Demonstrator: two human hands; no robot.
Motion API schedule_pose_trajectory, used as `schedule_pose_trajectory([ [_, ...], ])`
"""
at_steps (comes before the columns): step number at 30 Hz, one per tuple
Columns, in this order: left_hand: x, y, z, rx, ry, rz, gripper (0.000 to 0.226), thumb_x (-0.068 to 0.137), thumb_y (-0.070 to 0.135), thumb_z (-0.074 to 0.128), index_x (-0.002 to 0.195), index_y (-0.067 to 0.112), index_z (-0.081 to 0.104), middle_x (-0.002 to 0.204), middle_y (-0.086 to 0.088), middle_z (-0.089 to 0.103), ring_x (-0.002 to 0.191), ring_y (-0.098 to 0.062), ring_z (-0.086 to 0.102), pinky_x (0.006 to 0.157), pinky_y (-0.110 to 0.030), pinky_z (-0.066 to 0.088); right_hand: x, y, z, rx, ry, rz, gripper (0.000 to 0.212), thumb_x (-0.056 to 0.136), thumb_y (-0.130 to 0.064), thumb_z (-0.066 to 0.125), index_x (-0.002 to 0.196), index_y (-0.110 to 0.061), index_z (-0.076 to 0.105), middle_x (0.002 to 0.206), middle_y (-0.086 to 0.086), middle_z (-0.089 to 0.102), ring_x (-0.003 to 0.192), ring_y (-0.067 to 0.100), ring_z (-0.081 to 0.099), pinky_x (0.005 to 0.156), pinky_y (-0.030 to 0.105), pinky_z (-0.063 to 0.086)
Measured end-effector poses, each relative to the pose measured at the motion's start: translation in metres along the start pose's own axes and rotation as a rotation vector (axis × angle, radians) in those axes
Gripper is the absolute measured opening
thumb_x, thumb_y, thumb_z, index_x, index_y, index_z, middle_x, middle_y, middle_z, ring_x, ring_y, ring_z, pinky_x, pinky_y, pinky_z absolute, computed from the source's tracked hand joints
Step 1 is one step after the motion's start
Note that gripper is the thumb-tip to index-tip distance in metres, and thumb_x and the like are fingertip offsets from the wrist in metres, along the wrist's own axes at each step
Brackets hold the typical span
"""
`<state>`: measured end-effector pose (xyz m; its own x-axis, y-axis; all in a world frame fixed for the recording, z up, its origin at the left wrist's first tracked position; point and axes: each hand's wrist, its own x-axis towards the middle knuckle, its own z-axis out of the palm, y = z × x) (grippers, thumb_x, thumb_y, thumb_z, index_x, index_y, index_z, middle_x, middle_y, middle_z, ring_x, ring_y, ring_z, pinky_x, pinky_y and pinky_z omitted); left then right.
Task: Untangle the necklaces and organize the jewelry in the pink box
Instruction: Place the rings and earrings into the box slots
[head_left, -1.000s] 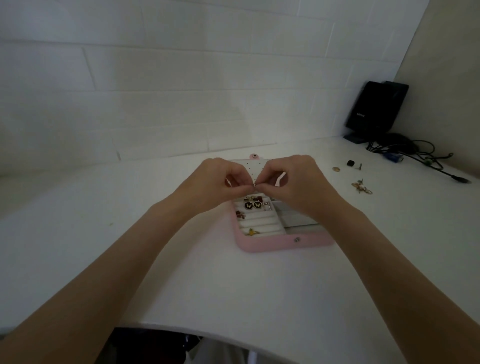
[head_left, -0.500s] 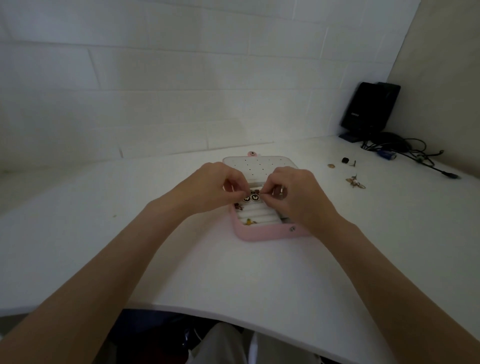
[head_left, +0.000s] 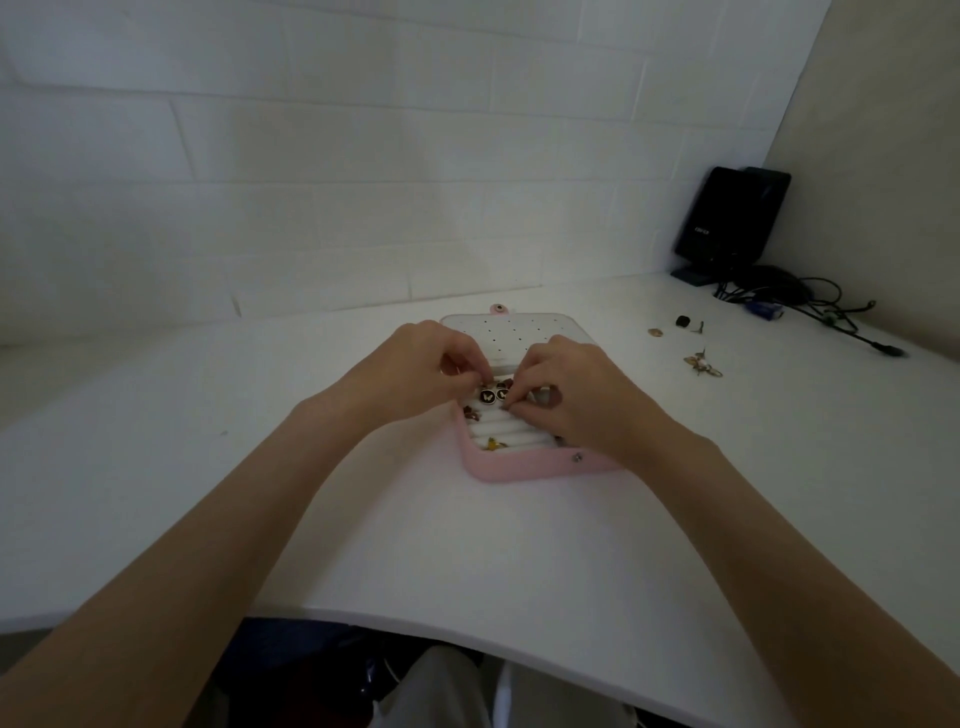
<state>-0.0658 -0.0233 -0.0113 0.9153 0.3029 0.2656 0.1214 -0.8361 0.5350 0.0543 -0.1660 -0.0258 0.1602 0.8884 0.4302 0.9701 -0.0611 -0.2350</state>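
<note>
My bench (head_left: 363, 519) is smooth, matt white. The pink box (head_left: 524, 466) looks like soft matt leatherette with a shiny metal snap (head_left: 576, 457); its ring rolls (head_left: 506, 434) seem velvety.

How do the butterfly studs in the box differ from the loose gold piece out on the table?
The two round black butterfly studs sit in the pink box's white ring rolls, right by the fingertips of both hands; the gold jewelry piece lies loose on the table to the right, untouched. The studs are neat dark discs with pale butterflies; the gold piece is an irregular cluster, too small to identify. Both are small jewelry items.
</note>
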Motion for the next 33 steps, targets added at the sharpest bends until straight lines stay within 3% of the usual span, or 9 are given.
schedule_pose_trajectory([
  [2,0.001,0.002,-0.001,-0.008,0.002,-0.009,0.016,0.082,0.009,0.062,0.085,0.019,0.073,0.070,0.018,0.059,0.064,0.006,0.054,0.061,-0.004,0.038,-0.001,0.001,-0.002,0.043,0.084,0.009,0.008,0.077,-0.014,0.071,0.082,-0.011,0.077,0.082,0.008,0.070,0.072,0.013,0.051,0.068,0.026,0.040],
  [5,0.008,0.005,-0.004,-0.024,-0.008,-0.006,0.016,0.083,0.010,0.062,0.082,0.022,0.072,0.072,0.017,0.061,0.068,0.001,0.057,0.062,-0.006,0.039,-0.001,0.008,-0.016,0.155,0.220,0.128,0.008,0.078,-0.007,0.071,0.083,-0.009,0.076,0.076,-0.001,0.068,0.062,0.001,0.055,0.065,0.015,0.045],
  [9,0.028,0.017,-0.002,-0.026,-0.046,0.012,0.018,0.084,0.011,0.061,0.081,0.025,0.070,0.072,0.015,0.062,0.070,-0.002,0.059,0.061,-0.008,0.041,0.000,0.022,-0.034,0.167,0.277,0.201,0.009,0.080,-0.005,0.069,0.085,-0.009,0.076,0.076,-0.009,0.064,0.064,-0.011,0.056,0.066,0.007,0.044],
  [13,0.059,0.034,0.006,0.017,-0.134,0.073,0.016,0.086,0.014,0.059,0.085,0.026,0.070,0.076,0.021,0.059,0.072,0.004,0.057,0.066,-0.009,0.043,-0.002,0.050,-0.046,0.094,0.237,0.328,0.009,0.083,-0.008,0.067,0.085,-0.009,0.075,0.076,-0.006,0.067,0.059,-0.004,0.055,0.063,0.002,0.041],
  [17,0.093,0.046,0.018,0.076,-0.313,0.120,0.010,0.087,0.022,0.061,0.094,0.026,0.068,0.089,0.014,0.063,0.079,0.001,0.057,0.072,-0.012,0.045,-0.009,0.088,-0.056,0.030,0.239,0.497,0.011,0.084,-0.007,0.064,0.086,-0.006,0.075,0.083,0.005,0.072,0.062,0.002,0.052,0.061,0.000,0.036],
  [19,0.108,0.048,0.024,0.135,-0.418,0.129,0.011,0.086,0.029,0.062,0.097,0.029,0.066,0.096,0.012,0.063,0.088,-0.004,0.058,0.079,-0.020,0.047,-0.008,0.108,-0.058,-0.013,0.240,0.579,0.014,0.086,-0.006,0.061,0.090,-0.007,0.074,0.089,0.006,0.072,0.069,0.007,0.055,0.063,0.003,0.037],
  [22,0.123,0.052,0.031,0.197,-0.542,0.148,0.022,0.085,0.031,0.064,0.107,0.027,0.063,0.104,0.010,0.058,0.096,-0.009,0.056,0.087,-0.029,0.048,-0.006,0.132,-0.054,-0.046,0.141,0.685,0.020,0.088,-0.005,0.055,0.100,-0.008,0.072,0.103,0.009,0.069,0.092,0.019,0.061,0.080,0.019,0.043],
  [27,0.134,0.049,0.034,0.210,-0.624,0.185,0.028,0.084,0.022,0.067,0.111,0.025,0.060,0.104,0.005,0.047,0.097,-0.012,0.053,0.083,-0.025,0.046,0.005,0.144,-0.037,-0.048,-0.035,0.697,0.034,0.090,-0.006,0.055,0.123,-0.011,0.058,0.119,0.011,0.058,0.108,0.022,0.052,0.087,0.024,0.038],
  [33,0.138,0.047,0.041,0.254,-0.608,0.228,0.028,0.084,0.020,0.066,0.111,0.026,0.058,0.104,0.007,0.043,0.098,-0.012,0.052,0.069,-0.010,0.036,0.002,0.150,-0.034,-0.404,-0.049,0.842,0.036,0.095,-0.015,0.046,0.130,-0.019,0.050,0.133,0.010,0.042,0.121,0.034,0.032,0.096,0.039,0.030],
])
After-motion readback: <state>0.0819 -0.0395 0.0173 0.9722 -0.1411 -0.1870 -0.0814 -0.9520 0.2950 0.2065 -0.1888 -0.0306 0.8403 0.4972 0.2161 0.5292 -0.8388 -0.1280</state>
